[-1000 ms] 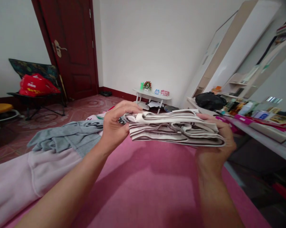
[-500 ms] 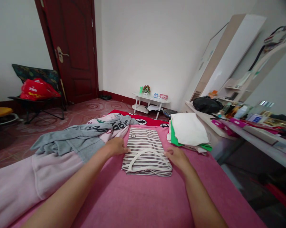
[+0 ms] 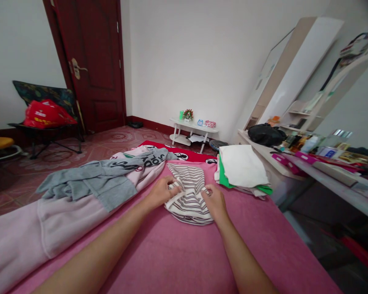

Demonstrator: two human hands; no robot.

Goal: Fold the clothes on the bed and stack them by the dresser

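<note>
A folded white shirt with dark stripes (image 3: 188, 192) lies on the pink bed cover (image 3: 178, 253). My left hand (image 3: 161, 192) grips its left side, fingers curled into the cloth near the collar band. My right hand (image 3: 213, 201) pinches its right side, and the fabric bunches up between the two hands. A stack of folded clothes, white on top of green (image 3: 243, 168), sits just right of the shirt at the bed's edge.
A heap of grey and pale pink garments (image 3: 80, 188) covers the bed's left side. A cluttered desk (image 3: 324, 165) with a black bag (image 3: 265, 134) stands to the right. Beyond are a small white table (image 3: 194, 124), a dark red door (image 3: 92, 61) and a chair with a red bag (image 3: 46, 114).
The striped shirt was held up in both hands, then laid flat on the bed. Both hands have now moved inward and gripped its sides, bunching the cloth.
</note>
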